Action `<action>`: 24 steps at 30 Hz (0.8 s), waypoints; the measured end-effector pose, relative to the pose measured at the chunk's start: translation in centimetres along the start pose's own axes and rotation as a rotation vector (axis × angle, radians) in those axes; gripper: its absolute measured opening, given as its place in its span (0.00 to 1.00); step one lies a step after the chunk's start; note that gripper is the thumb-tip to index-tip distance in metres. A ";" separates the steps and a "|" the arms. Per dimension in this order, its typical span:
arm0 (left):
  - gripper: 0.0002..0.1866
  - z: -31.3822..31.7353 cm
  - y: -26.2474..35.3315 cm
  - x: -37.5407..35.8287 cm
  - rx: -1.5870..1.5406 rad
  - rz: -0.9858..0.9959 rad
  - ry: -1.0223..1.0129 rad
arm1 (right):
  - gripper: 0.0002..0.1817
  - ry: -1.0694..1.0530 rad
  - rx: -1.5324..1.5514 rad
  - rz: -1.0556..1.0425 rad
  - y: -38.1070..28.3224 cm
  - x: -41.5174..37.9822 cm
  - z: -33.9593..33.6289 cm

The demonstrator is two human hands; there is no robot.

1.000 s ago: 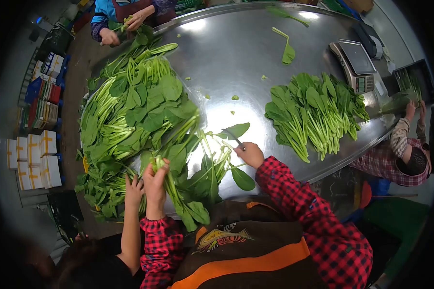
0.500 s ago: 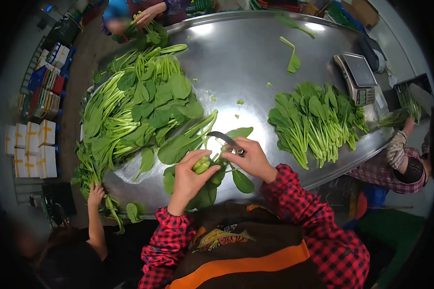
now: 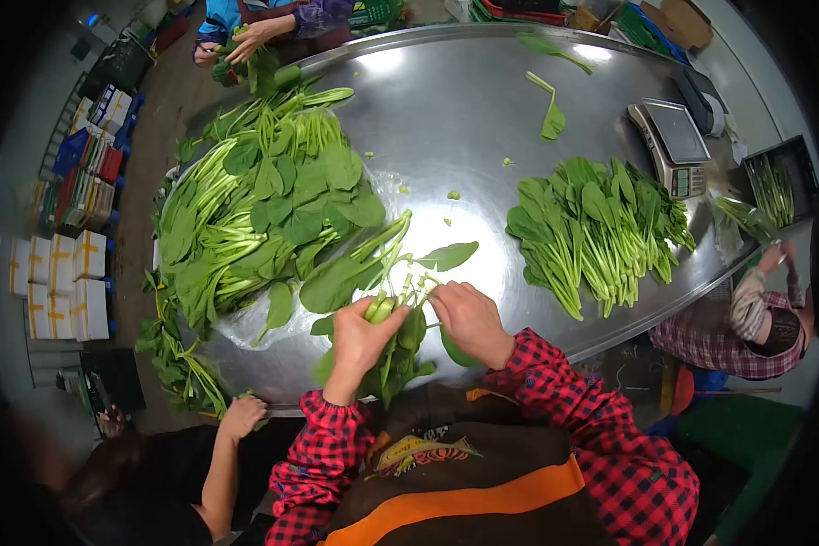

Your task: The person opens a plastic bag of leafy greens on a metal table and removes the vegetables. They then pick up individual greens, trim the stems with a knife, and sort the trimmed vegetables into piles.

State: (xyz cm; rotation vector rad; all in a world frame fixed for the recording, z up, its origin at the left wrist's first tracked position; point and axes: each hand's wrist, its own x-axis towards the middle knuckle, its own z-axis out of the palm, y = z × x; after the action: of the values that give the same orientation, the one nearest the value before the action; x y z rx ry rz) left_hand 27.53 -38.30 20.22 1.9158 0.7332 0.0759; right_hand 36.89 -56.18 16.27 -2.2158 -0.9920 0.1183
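My left hand [image 3: 362, 335] is closed around a small bunch of leafy greens [image 3: 399, 362], pale stem ends upward and leaves hanging below. Close beside it, my right hand [image 3: 473, 323] is closed with its fingertips at the stem ends; what lies inside its fingers is hidden. A single leaf [image 3: 449, 256] sticks out beyond the fingers. Just past my left hand, loose greens [image 3: 341, 278] lie at the edge of a large heap of greens [image 3: 273, 196] on clear plastic.
The steel table [image 3: 437, 109] holds a row of greens [image 3: 601, 232] at right, near a scale [image 3: 673, 146]. Co-workers' hands show at top left [image 3: 259, 38], lower left [image 3: 243, 417] and right [image 3: 775, 259]. White boxes [image 3: 64, 282] are stacked at far left.
The curved dark tool at my right hand no longer shows. My right hand has lowered slightly, its fingers at the stems. The lower-left co-worker's hand has moved right and down, off the greens.
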 end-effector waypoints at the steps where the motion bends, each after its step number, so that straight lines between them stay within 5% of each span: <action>1: 0.16 -0.3 0.0 -0.1 -0.069 -0.004 0.011 | 0.09 -0.111 -0.060 0.048 2.2 -1.0 1.5; 3: 0.14 -1.1 -0.7 -0.1 -0.134 -0.005 0.021 | 0.09 -0.218 -0.118 0.099 5.0 -2.2 2.6; 6: 0.15 -2.7 -2.9 0.8 -0.253 -0.108 0.040 | 0.18 -0.272 0.170 0.443 7.5 -0.8 2.8; 10: 0.11 -2.8 -3.7 1.4 -0.483 -0.287 0.027 | 0.18 0.028 0.468 0.441 12.2 5.2 8.9; 12: 0.15 -2.3 -4.3 1.2 -0.415 -0.313 0.039 | 0.21 -0.159 0.339 0.709 13.0 9.8 11.0; 14: 0.15 -1.3 -5.9 1.7 -0.378 -0.264 0.070 | 0.24 -0.034 0.107 0.528 15.6 12.3 16.3; 17: 0.14 -0.9 -6.0 1.8 -0.494 -0.334 0.047 | 0.23 0.002 0.345 0.684 16.3 15.4 19.7; 20: 0.11 -0.8 -5.4 1.6 -0.725 -0.328 -0.007 | 0.18 0.043 0.202 0.687 15.1 16.1 19.2; 22: 0.10 -1.0 -4.7 1.3 -0.759 -0.321 -0.016 | 0.14 -0.083 0.850 0.924 13.2 15.0 16.6; 24: 0.10 -1.3 -4.4 1.2 -0.798 -0.320 -0.030 | 0.15 -0.024 0.902 0.860 12.1 13.6 15.5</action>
State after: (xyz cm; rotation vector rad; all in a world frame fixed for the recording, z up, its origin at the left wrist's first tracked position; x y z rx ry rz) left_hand 26.00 -35.45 16.80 1.0302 0.8223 0.1183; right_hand 48.62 -43.77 -0.48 -1.6104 0.1117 0.8012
